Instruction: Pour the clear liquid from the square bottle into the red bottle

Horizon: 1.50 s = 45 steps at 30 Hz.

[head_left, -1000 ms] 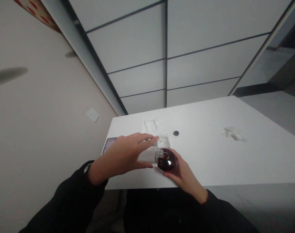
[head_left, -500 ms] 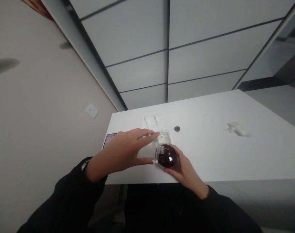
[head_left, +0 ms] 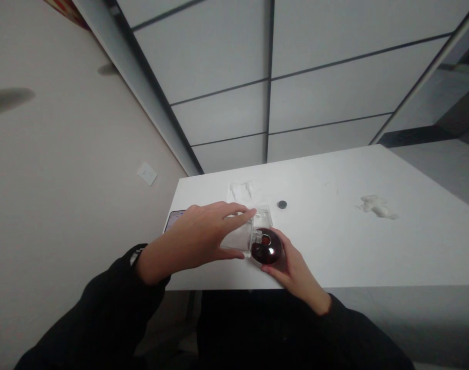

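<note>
My left hand (head_left: 201, 236) grips a clear plastic box (head_left: 244, 234) from above, near the front left of a white table (head_left: 334, 241). My right hand (head_left: 294, 267) cups a round dark-red glass bottle (head_left: 267, 247), tipped so that its short neck points at the box. The bottle's neck meets the box's right side. Both arms wear black sleeves. What is inside the box is hidden by my fingers.
A phone (head_left: 174, 218) lies at the table's left edge, partly behind my left hand. A small black cap (head_left: 282, 204) and a clear wrapper (head_left: 242, 190) lie behind the box. A white crumpled wad (head_left: 376, 206) sits far right. A wall socket (head_left: 147, 174) is on the left wall.
Both hands keep the same hold on the box and the bottle. The view has shifted a little, so everything sits slightly higher in the picture.
</note>
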Each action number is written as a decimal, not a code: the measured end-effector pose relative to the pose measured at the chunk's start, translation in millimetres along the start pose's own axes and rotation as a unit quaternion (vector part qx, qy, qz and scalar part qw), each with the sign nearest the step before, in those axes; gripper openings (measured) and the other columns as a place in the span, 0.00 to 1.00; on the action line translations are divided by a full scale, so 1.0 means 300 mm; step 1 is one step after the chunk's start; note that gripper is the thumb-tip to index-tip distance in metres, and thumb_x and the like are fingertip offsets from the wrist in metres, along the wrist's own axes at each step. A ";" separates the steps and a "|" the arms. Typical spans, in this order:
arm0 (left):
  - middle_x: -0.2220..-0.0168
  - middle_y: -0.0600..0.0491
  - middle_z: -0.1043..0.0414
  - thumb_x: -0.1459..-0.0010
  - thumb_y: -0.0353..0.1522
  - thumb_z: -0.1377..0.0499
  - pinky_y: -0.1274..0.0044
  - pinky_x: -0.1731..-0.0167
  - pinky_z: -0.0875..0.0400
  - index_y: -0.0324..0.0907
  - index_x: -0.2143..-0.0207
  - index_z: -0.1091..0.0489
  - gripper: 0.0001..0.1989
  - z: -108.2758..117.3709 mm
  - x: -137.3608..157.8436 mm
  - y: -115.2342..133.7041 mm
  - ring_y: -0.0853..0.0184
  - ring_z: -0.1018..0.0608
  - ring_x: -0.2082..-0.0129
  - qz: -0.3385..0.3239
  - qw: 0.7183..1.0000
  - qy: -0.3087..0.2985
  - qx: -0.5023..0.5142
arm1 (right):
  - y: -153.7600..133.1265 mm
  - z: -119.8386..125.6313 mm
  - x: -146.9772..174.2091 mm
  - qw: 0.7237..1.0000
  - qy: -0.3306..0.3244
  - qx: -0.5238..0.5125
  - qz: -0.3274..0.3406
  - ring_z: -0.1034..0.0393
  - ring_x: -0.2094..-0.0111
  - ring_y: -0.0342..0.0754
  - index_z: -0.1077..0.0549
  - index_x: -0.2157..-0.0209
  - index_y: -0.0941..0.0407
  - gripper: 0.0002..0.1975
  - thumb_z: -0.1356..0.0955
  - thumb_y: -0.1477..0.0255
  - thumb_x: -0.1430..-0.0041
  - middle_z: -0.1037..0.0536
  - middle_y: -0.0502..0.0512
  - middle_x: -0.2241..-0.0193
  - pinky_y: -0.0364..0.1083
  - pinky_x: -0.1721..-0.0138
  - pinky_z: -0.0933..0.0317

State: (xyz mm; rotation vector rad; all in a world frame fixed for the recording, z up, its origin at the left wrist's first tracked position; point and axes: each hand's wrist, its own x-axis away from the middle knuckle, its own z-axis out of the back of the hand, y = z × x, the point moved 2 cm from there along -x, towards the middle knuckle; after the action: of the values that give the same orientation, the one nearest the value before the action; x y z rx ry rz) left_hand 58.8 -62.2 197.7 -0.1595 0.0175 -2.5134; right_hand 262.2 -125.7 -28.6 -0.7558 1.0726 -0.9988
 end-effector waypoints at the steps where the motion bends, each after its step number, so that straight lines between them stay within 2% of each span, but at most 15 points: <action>1: 0.35 0.44 0.26 0.39 0.46 0.29 0.64 0.50 0.18 0.46 0.30 0.37 0.40 0.000 -0.001 0.001 0.52 0.20 0.40 0.000 1.000 -0.001 0.000 | 0.001 0.000 0.000 1.000 0.001 0.000 -0.001 0.31 0.33 0.68 0.43 0.29 0.50 0.41 0.25 0.58 0.36 0.28 0.68 0.33 0.68 0.34 0.35; 9: 0.36 0.44 0.25 0.39 0.45 0.28 0.66 0.55 0.18 0.46 0.29 0.39 0.41 0.010 -0.003 0.006 0.52 0.19 0.41 -0.008 1.000 0.001 -0.019 | -0.002 0.001 0.000 1.000 0.002 -0.006 -0.010 0.32 0.32 0.69 0.42 0.29 0.51 0.41 0.25 0.57 0.37 0.29 0.69 0.32 0.70 0.33 0.36; 18: 0.36 0.43 0.25 0.39 0.44 0.28 0.68 0.56 0.19 0.46 0.29 0.39 0.41 0.021 -0.008 0.012 0.52 0.20 0.41 -0.011 0.999 -0.004 -0.033 | -0.001 -0.005 0.000 1.000 0.010 -0.007 -0.013 0.31 0.33 0.69 0.42 0.29 0.50 0.42 0.25 0.54 0.37 0.28 0.69 0.33 0.71 0.33 0.37; 23: 0.36 0.43 0.25 0.40 0.43 0.28 0.68 0.57 0.19 0.46 0.29 0.39 0.42 0.027 -0.010 0.016 0.52 0.19 0.42 -0.015 0.999 -0.007 -0.039 | -0.011 -0.005 -0.004 1.000 0.009 -0.004 0.001 0.31 0.33 0.68 0.42 0.29 0.51 0.41 0.25 0.55 0.36 0.28 0.69 0.33 0.68 0.33 0.36; 34: 0.37 0.44 0.24 0.39 0.44 0.28 0.70 0.60 0.19 0.46 0.30 0.38 0.40 0.044 -0.015 0.032 0.53 0.18 0.43 -0.019 0.998 -0.015 -0.065 | -0.005 -0.003 -0.002 1.000 0.008 -0.001 0.001 0.31 0.33 0.69 0.42 0.29 0.50 0.41 0.25 0.56 0.36 0.28 0.69 0.33 0.71 0.33 0.37; 40: 0.38 0.44 0.23 0.36 0.48 0.32 0.72 0.62 0.21 0.45 0.31 0.37 0.37 0.043 -0.007 0.040 0.55 0.17 0.46 -0.023 0.997 0.000 -0.076 | -0.013 0.002 -0.005 1.000 0.004 -0.001 -0.007 0.31 0.33 0.69 0.42 0.28 0.51 0.42 0.24 0.57 0.37 0.28 0.69 0.33 0.70 0.33 0.37; 45: 0.37 0.43 0.23 0.36 0.51 0.33 0.72 0.62 0.21 0.44 0.32 0.35 0.37 0.035 -0.002 0.043 0.54 0.18 0.44 -0.023 0.996 0.004 -0.089 | -0.019 0.006 -0.006 1.000 -0.001 -0.003 -0.004 0.31 0.32 0.68 0.42 0.28 0.50 0.41 0.25 0.58 0.36 0.28 0.68 0.33 0.69 0.33 0.37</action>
State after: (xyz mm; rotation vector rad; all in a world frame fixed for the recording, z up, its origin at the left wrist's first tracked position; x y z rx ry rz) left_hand 68.0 -72.1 207.4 -0.2238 0.2436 -2.5577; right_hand 262.0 -126.1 -22.5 -0.7647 1.0724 -1.0021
